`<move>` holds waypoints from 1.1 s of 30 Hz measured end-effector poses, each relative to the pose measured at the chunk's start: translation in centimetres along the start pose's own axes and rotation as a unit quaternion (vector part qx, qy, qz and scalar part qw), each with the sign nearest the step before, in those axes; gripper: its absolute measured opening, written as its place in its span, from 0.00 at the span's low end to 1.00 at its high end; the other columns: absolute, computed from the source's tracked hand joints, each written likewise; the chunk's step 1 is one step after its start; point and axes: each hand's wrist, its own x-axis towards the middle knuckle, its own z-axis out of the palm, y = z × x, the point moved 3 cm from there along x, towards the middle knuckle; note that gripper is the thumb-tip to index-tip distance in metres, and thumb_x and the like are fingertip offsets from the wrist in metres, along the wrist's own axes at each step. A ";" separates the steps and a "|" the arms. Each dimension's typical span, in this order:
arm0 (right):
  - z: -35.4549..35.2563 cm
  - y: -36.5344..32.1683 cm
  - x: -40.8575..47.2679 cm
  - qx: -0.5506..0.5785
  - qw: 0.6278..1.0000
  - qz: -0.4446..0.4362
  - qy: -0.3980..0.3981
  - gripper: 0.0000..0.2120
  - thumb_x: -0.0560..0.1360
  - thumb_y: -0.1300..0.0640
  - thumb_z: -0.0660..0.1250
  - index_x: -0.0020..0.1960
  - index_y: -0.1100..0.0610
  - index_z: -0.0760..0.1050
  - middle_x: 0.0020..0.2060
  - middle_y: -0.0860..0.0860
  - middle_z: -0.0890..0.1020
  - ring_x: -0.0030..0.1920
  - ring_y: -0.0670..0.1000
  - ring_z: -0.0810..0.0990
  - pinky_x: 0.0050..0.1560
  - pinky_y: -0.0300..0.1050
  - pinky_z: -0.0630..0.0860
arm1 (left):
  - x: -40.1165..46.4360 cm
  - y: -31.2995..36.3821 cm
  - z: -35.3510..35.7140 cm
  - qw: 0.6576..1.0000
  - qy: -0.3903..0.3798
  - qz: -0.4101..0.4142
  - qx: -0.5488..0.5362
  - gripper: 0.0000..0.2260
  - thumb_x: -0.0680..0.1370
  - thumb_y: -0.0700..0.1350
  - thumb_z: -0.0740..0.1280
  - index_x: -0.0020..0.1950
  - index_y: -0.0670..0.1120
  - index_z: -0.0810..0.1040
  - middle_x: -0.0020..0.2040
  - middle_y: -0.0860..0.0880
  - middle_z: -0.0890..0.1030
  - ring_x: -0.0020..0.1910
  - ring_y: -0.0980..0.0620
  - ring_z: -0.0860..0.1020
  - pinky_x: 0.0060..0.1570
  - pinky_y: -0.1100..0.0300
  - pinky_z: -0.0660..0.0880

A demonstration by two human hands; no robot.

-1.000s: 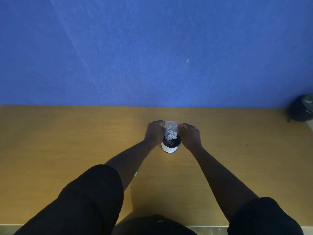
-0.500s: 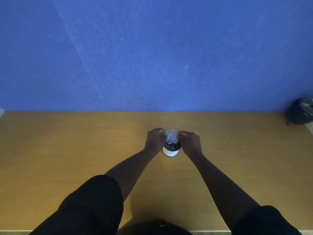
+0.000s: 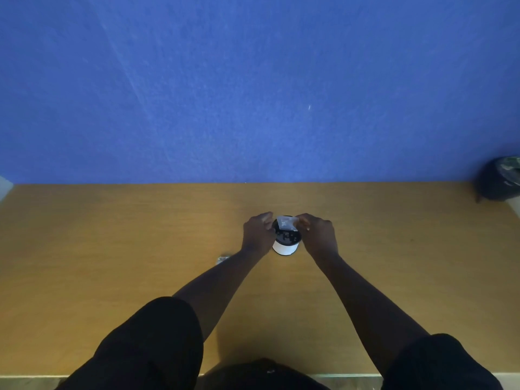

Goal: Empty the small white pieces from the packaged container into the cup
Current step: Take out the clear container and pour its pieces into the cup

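Hands, left hand (image 3: pixel 257 235) and right hand (image 3: pixel 319 235), pinch a clear packet (image 3: pixel 287 223) over the white cup (image 3: pixel 285 244); a small scrap (image 3: pixel 222 259) lies left, dark bag (image 3: pixel 498 178) far right

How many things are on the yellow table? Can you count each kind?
Cups: 1
Clear packets, held over the cup by both hands: 1
Small scraps by the left arm: 1
Dark bags at the far right: 1
Total: 4

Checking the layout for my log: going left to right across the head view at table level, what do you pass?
Small scrap → left hand → cup with clear packet above it → right hand → dark object at the far right edge.
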 end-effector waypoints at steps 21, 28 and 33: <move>-0.2 0.5 0.2 0.019 0.999 0.030 0.016 0.10 0.75 0.60 0.65 0.37 0.64 0.75 0.28 0.57 0.77 0.27 0.53 0.71 0.29 0.42 0.67 | 0.5 0.9 0.7 1.000 0.006 -0.029 0.001 0.10 0.73 0.35 0.60 0.34 0.47 0.72 0.34 0.51 0.73 0.37 0.52 0.70 0.41 0.60 0.67; -1.2 0.6 0.9 0.090 0.991 0.100 0.001 0.11 0.77 0.59 0.64 0.39 0.65 0.73 0.30 0.57 0.76 0.29 0.48 0.67 0.28 0.32 0.63 | 1.7 1.5 0.4 1.000 0.004 -0.027 0.005 0.11 0.76 0.38 0.65 0.54 0.45 0.85 0.52 0.48 0.86 0.51 0.53 0.82 0.43 0.68 0.76; -1.0 0.9 1.0 0.110 0.988 0.107 0.002 0.09 0.76 0.59 0.64 0.43 0.65 0.77 0.36 0.60 0.81 0.32 0.55 0.71 0.30 0.29 0.66 | 1.3 1.9 0.3 1.000 -0.002 -0.024 0.005 0.12 0.74 0.36 0.67 0.53 0.45 0.85 0.51 0.48 0.86 0.50 0.53 0.83 0.49 0.60 0.81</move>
